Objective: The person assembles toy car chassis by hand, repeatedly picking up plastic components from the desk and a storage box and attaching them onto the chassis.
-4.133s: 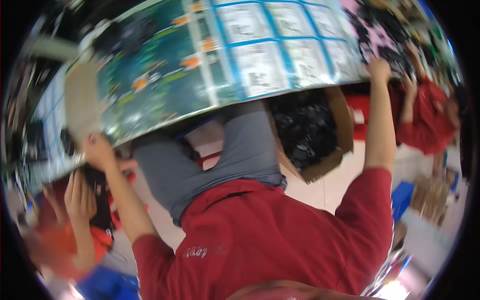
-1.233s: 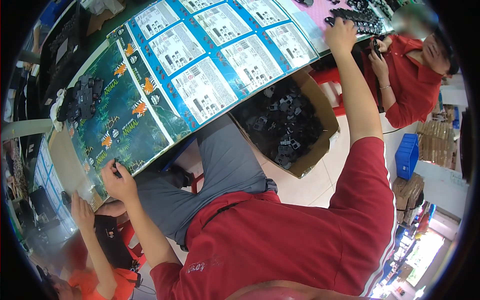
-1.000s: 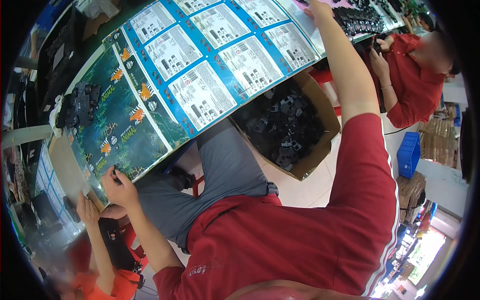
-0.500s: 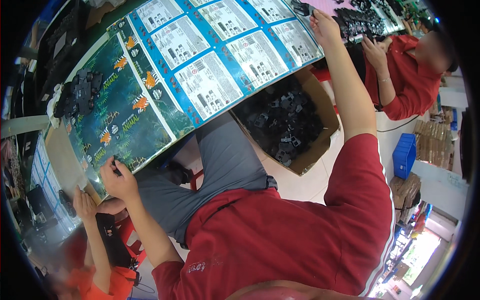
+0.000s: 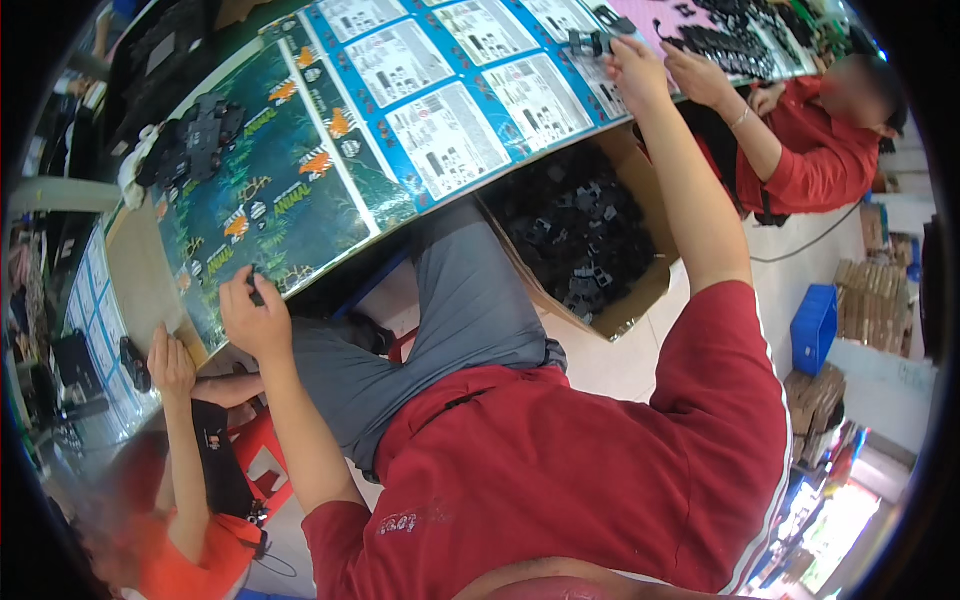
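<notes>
The front edge of the counter point(image 5: 332, 264) is bent by the lens and runs obliquely from the lower left toward the upper right. Its top is covered at the left by a green animal-patterned sheet point(image 5: 300, 215) and farther right by a blue-and-white label sheet point(image 5: 455, 150). A broad stretch of this printed covering is left between the two hands. At the far left, a black wheeled base point(image 5: 205, 140) is set near the back rim, with a white cloth point(image 5: 137, 170) just beside it. Below the front edge, room is taken up by an open carton point(image 5: 645, 195) filled with black and grey pieces point(image 5: 590, 235). On the right, the reach is bordered by a pink surface point(image 5: 690, 15) on which black parts point(image 5: 735, 50) are crowded, and by a co-worker's hand point(image 5: 700, 78) just beside the right hand.

The left hand point(image 5: 258, 315) is held at the front edge near the left corner, its forearm raised from below and its fingers curled; a small black piece point(image 5: 257, 286) is pinched between thumb and fingers. The right arm is stretched out across the front edge. By the fingertips of the right hand point(image 5: 640, 78), a dark part point(image 5: 588, 43) is pinched at its near end, above the label sheet. Close behind it, another black piece point(image 5: 613, 19) is seen.
</notes>
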The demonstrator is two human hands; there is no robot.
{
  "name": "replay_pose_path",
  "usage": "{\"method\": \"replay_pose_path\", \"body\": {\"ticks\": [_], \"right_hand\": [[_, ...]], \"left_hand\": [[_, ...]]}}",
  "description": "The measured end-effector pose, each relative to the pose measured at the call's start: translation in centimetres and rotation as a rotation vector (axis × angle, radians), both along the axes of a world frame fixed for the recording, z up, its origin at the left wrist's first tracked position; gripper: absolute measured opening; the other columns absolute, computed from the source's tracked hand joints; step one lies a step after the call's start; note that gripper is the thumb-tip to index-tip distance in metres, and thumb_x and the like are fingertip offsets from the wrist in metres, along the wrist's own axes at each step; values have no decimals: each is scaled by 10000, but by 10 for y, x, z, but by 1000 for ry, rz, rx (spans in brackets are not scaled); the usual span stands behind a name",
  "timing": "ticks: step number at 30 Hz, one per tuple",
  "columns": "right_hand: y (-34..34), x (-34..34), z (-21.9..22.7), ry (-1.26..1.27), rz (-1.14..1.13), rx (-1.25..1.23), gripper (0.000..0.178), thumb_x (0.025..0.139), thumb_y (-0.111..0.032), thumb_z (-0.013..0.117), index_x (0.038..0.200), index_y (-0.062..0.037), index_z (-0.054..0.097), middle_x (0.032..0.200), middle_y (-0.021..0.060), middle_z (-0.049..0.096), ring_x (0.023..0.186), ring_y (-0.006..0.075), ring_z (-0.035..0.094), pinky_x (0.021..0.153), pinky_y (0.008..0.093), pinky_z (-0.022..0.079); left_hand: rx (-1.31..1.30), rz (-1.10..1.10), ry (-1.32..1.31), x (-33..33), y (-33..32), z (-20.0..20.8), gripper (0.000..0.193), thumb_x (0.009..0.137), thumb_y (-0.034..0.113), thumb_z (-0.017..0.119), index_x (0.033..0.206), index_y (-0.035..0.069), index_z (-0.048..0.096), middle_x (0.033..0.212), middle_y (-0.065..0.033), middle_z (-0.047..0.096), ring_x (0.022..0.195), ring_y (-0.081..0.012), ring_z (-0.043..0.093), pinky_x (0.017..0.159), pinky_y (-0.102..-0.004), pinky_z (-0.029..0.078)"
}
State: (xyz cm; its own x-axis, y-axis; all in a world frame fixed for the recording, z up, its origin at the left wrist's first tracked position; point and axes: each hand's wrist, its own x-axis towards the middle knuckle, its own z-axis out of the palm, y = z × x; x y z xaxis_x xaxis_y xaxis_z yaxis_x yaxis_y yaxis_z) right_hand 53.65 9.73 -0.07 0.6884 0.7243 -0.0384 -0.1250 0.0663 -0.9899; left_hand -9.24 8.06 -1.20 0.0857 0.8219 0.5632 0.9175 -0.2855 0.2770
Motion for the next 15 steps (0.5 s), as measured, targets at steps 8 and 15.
{"method": "replay_pose_path", "body": {"ticks": [8,15], "right_hand": [[-7,7,-30,-527,-78,-191,432,973,-255,694,1285,22,584,783,9,622,651,80,560,558,234,445],[12,22,-45,-527,33,-73,344,1004,-194,642,1279,6,587,841,33,662,680,93,595,578,221,462]], "left_hand": [[26,-7,-72,8,-1,8,133,835,154,667,958,106,680,877,-100,613,841,-329,634,711,-438,512],[47,23,-169,-2,-8,7,125,833,156,681,944,98,691,859,-88,616,815,-313,640,695,-425,516]]}}
